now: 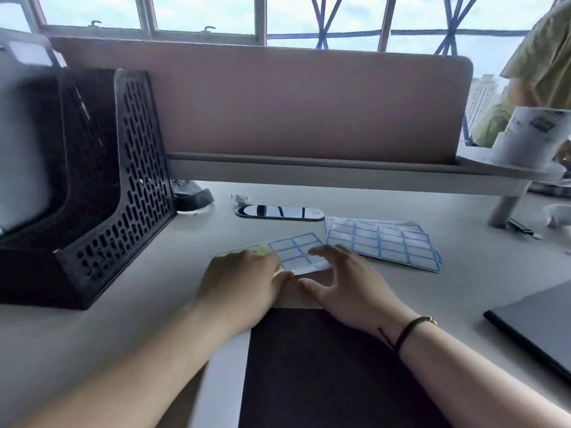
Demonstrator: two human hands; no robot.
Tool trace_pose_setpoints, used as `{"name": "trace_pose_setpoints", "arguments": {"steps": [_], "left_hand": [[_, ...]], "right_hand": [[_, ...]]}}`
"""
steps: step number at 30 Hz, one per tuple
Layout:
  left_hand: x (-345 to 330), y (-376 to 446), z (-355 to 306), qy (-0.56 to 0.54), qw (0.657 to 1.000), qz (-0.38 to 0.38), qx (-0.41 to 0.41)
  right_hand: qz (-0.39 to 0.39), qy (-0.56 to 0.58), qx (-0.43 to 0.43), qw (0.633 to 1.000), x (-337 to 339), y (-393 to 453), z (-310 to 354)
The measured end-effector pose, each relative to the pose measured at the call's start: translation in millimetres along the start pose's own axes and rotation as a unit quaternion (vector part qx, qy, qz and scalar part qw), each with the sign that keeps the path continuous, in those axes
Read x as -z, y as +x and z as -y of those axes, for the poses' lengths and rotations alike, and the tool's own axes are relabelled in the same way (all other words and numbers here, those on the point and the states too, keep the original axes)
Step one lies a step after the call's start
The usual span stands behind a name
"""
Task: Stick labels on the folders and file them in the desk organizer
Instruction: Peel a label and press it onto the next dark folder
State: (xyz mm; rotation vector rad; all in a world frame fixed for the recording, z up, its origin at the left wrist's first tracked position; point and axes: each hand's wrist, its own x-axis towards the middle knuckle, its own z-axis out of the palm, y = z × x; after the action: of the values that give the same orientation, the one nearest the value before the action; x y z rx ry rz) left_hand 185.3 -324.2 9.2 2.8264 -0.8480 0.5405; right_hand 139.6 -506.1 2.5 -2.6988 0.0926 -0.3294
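Note:
A dark folder point(315, 372) lies flat on the desk right in front of me, under my forearms. Just beyond its far edge lies a partly used label sheet point(296, 247) with blue-bordered labels. My left hand point(244, 282) rests on the sheet's left part, fingers curled onto its near edge. My right hand point(346, 279) has its fingers spread over the sheet's right corner, touching the near edge. Whether a label is pinched there I cannot tell. A stack of full label sheets point(383, 242) lies to the right. The black perforated desk organizer point(102, 186) stands at the left.
A second dark folder point(537, 322) lies at the right edge. A low shelf riser point(324, 171) with a partition crosses the back of the desk. A cable grommet point(281, 212) sits behind the sheets. A white cup point(525, 137) stands on the riser; another person sits far right.

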Motion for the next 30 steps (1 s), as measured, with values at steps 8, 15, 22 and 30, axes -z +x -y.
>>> {"name": "trace_pose_setpoints", "arguments": {"steps": [8, 15, 22, 30], "left_hand": [[-3.3, -3.3, 4.1, -0.03, 0.995, -0.076, -0.053], [-8.2, -2.2, 7.5, 0.001, 0.987, -0.142, -0.077], [-3.8, -1.5, 10.3, -0.066, 0.967, -0.237, -0.065], [-1.1, -0.5, 10.0, -0.114, 0.95, -0.275, -0.097]], "right_hand": [[-0.067, -0.039, 0.007, 0.997, -0.1, 3.3, -6.8], [-0.113, -0.021, 0.096, 0.989, -1.7, -2.2, -2.0], [-0.109, 0.06, 0.091, 0.988, -1.9, -2.8, 2.0], [-0.214, -0.044, 0.163, 0.962, -1.9, -4.9, 6.9]]}}
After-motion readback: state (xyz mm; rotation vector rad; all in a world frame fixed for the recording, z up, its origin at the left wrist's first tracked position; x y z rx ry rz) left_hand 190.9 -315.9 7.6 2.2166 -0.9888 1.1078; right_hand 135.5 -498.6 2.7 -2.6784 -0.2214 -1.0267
